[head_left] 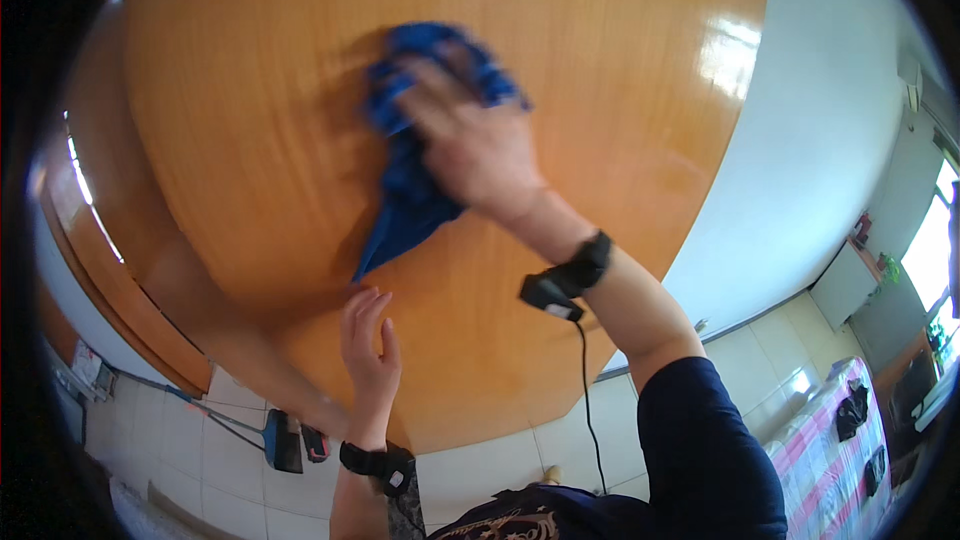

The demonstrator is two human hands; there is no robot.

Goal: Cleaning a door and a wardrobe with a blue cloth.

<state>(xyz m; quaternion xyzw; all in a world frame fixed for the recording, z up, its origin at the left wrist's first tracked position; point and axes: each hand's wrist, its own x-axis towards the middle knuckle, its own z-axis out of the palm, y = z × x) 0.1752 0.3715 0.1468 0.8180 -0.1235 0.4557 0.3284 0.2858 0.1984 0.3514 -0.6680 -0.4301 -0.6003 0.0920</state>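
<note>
My right hand point(475, 140) is up against a large wooden door point(600, 140), pressing a blue cloth point(405, 180) onto its face. The cloth bunches around the fingers, and one corner hangs down to a point. Motion blurs the fingers and part of the cloth. Lower and to the left, my left hand point(372, 340) is raised in front of the door with nothing in it. Its fingers are apart and slightly bent.
A black strap device point(570, 278) with a cable sits on my right wrist, another point(380, 465) on my left. A blue dustpan point(283, 440) lies on the tiled floor at lower left. A bed with a checked cover point(835, 450) stands at lower right, beyond a white wall point(810, 120).
</note>
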